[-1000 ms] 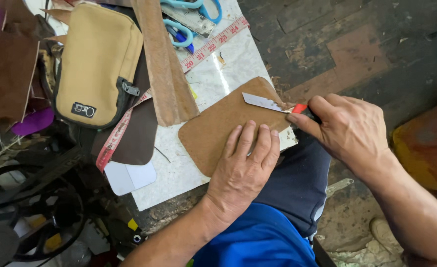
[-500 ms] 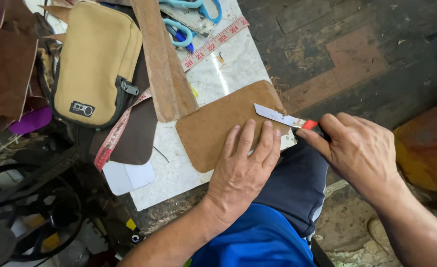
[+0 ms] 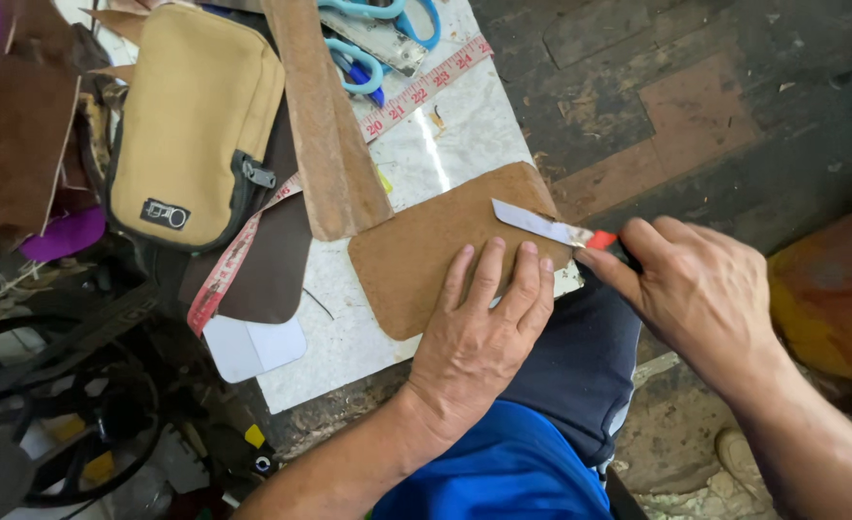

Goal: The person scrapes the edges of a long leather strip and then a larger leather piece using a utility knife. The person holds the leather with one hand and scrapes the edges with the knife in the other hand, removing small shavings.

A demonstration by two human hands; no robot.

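While the left hand (image 3: pixel 479 332) lies flat with its fingers spread on a tan leather piece (image 3: pixel 426 255), the right hand (image 3: pixel 700 289) has its grip pressed together around the red handle of a knife (image 3: pixel 551 227). The knife's long axis runs nearly level across the view, tilted slightly, with the blade tip pointing to the left and a little away from the person, over the right part of the leather. The leather piece sits at the near right corner of the pale worktop (image 3: pixel 349 347), its long axis slanting from near left to far right. A long brown leather strip (image 3: pixel 325 125) lies just beside it, along with a measuring tape (image 3: pixel 416 93), a tan pouch (image 3: pixel 195 125) and blue-handled scissors (image 3: pixel 378 29).
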